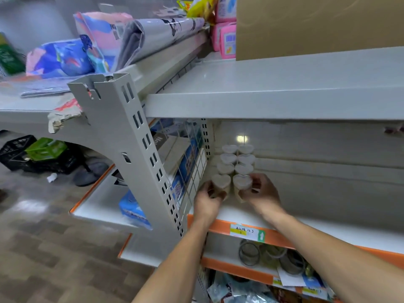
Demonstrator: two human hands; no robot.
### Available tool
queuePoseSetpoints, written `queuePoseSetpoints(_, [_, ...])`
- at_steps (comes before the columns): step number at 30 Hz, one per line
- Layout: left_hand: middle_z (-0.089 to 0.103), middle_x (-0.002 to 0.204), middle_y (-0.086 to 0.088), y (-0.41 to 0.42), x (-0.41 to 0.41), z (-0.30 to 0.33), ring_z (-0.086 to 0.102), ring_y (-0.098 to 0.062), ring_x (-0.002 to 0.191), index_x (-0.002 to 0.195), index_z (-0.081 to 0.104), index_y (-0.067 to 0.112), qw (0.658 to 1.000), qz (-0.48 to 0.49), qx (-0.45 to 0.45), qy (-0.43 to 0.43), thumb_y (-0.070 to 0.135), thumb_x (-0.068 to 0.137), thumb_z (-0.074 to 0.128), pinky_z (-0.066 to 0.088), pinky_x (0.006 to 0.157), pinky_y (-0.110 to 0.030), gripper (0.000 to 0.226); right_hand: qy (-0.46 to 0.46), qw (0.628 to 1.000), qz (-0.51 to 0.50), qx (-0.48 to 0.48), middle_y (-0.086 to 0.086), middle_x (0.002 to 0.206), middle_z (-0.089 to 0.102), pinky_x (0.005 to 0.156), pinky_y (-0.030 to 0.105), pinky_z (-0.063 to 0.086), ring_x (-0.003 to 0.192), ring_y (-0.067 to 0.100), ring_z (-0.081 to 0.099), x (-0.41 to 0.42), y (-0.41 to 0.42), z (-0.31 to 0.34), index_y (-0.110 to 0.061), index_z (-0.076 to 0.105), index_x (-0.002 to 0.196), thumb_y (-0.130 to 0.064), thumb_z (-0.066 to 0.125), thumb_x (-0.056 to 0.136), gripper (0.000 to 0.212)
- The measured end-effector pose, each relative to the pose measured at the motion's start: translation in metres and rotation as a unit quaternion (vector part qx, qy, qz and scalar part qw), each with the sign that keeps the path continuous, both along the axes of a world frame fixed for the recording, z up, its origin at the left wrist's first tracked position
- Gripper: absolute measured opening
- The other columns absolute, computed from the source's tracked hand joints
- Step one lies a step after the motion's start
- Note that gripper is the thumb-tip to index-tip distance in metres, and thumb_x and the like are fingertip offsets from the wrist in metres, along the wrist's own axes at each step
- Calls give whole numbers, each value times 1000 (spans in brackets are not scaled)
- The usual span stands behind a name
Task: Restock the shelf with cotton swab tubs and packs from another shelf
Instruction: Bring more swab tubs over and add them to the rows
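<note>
Heart-shaped clear cotton swab tubs stand in two rows on the white shelf [323, 228] with an orange front edge. My left hand [207, 199] grips the front tub of the left row [220, 182]. My right hand [261, 193] grips the front tub of the right row [241, 182]. Behind them several more tubs [237, 158] line up toward the back panel. Both held tubs stand upright at the shelf's left end, beside a wire grid divider [192, 171].
A white upright post [140, 138] stands left of the shelf. Blue packs [133, 212] lie on the neighbouring shelf. Above is a bare white shelf [273, 88] with a cardboard box [317, 25]. Below, round tins [249, 254] and papers. Black crates [19, 154] sit on the floor.
</note>
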State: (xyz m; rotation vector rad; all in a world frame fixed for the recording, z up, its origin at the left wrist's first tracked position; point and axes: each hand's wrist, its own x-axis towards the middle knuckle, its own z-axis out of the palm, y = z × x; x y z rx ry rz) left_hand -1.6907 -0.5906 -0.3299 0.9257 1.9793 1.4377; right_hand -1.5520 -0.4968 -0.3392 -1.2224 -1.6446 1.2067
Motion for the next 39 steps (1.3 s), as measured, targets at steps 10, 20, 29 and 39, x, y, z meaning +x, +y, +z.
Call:
queuePoseSetpoints(10, [68,121,0,3,-4,-5,62,-14,111,126,61,16,1000,-11,7,6,16,83,75,45,93,-22,45,2,1000,-20,8,-3,103,68,78,28,55,92,13,66,-6,0,-4,-33,58,101,-15,81,59,52])
queuePoseSetpoints(20, [66,122,3,8,-11,-6,60,-13,113,132,57,20,999,-34,-25,30,22,86,74,42,88,-17,49,0,999,-32,13,-18,93,67,63,11,45,88,1,64,-7,-8,-1,-40,60,92,-12,83,62,47])
queuePoseSetpoints(29, [48,147,0,4,-6,-4,50,-20,130,149,37,21,997,-37,-68,5,24,80,78,43,109,-37,81,-83,996,-37,-10,14,136,49,96,29,46,122,26,53,9,-10,-6,-8,46,143,-17,89,66,90])
queuePoseSetpoints(39, [47,128,-17,-19,15,12,45,-34,124,124,44,1,990,87,-102,51,3,76,57,36,110,-47,50,-125,991,-46,-22,13,131,49,88,22,41,121,25,53,36,-26,0,-13,48,140,-9,79,72,75])
